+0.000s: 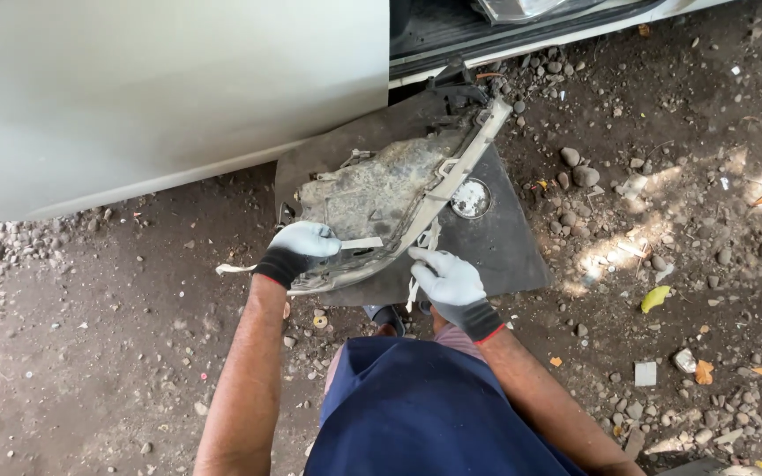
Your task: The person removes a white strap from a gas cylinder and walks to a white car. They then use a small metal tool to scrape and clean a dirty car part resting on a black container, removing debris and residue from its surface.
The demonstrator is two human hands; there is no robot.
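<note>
A dirty grey headlamp housing [372, 189] lies back side up on a dark rubber mat [504, 247] on the ground. My left hand [302, 247], in a white and black glove, grips the housing's near edge, where a pale strip of tape [362, 242] lies. My right hand [447, 278], gloved the same way, pinches a pale strip [416, 286] that hangs from the housing's pale rim [460, 167]. A round silver cap [470, 198] shows on the mat beside the housing.
A white car body panel [160, 97] fills the upper left, with an open gap [451, 31] to its right. Loose stones [579, 172] and litter cover the dirt at right. My blue-clad knees [425, 410] are at the bottom.
</note>
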